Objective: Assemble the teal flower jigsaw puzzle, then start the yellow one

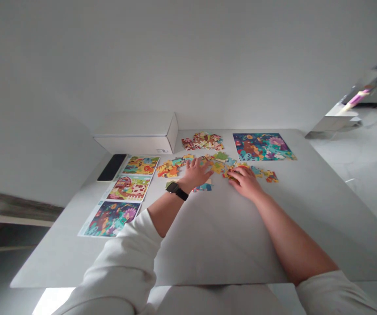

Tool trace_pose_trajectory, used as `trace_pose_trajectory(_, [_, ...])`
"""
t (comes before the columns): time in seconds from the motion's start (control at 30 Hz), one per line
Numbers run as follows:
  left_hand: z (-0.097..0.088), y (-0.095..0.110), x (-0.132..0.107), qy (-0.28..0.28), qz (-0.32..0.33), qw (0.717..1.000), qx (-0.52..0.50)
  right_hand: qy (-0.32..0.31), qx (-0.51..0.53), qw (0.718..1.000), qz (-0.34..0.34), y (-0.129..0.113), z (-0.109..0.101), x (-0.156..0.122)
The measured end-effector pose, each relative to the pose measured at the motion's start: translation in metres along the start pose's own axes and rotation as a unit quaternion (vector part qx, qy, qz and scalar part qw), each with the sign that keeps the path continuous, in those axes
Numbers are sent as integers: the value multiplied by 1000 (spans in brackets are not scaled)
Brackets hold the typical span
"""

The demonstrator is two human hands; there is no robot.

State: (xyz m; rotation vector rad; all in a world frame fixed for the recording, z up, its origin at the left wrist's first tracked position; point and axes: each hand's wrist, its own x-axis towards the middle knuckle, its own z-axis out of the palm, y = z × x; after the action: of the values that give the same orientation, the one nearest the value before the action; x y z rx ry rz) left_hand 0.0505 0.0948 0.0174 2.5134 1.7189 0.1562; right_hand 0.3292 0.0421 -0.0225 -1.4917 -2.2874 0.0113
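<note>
My left hand (197, 173) lies flat with fingers spread over loose yellow and orange jigsaw pieces (172, 167) in the middle of the white table (214, 236); a black watch (176, 190) is on its wrist. My right hand (245, 179) rests beside it, fingers curled down onto an orange piece (232, 174). More loose pieces (267, 175) trail to the right. A blue piece (203, 187) lies just below my left hand.
A finished colourful puzzle (262, 146) lies at the back right, a heap of reddish pieces (203, 141) beside it. A sheet of three reference pictures (123, 194), a black phone (112, 166) and a white box (136, 133) sit at the left.
</note>
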Motion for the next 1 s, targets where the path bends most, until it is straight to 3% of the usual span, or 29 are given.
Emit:
trace_pose_trajectory(0.13, [-5,2,-2,8,-35,999,3,1,-8,1000,1,0,0,0])
trace_pose_trajectory(0.27, [-6,-22,-9,0,-78,997,-5,-1,-6,1000,1,1,1,0])
trace_pose_trajectory(0.47, [-9,-63,-30,-9,-16,1000,-16,-7,-3,1000,2,3,3,1])
trace_pose_trajectory(0.63, [-12,-83,-39,-24,-33,999,-11,-10,1,1000,4,3,3,1])
trace_pose_trajectory(0.77, [-11,-83,-42,-9,-34,999,6,-10,11,1000,9,2,4,2])
trace_pose_trajectory(1.0, [-10,-70,-47,13,33,999,19,-12,7,1000,12,0,1,2])
